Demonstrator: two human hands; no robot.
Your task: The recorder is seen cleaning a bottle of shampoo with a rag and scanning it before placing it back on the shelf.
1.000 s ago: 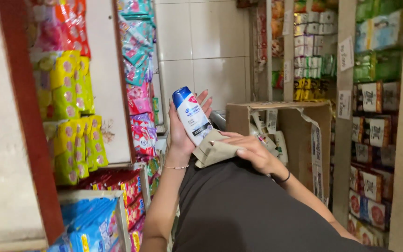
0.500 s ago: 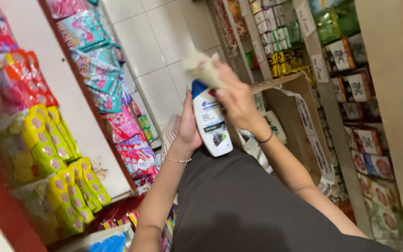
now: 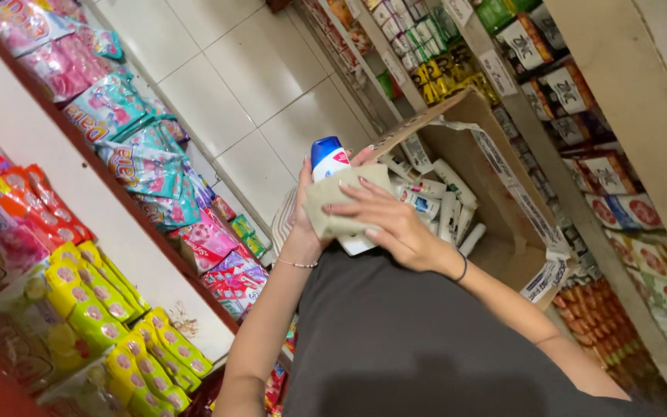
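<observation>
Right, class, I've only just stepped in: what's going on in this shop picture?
A person stands in a narrow shop aisle holding a white bottle with a blue cap upright in the left hand. The right hand presses a beige cloth flat against the bottle's front. Just behind the hands an open cardboard box holds more white bottles. Bright sachet strips hang on the shelves to the left, and packaged goods fill the shelves on the right.

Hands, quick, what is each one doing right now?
Left hand: closed around the white bottle with a blue cap.
Right hand: pressing a beige cloth against the bottle.
</observation>
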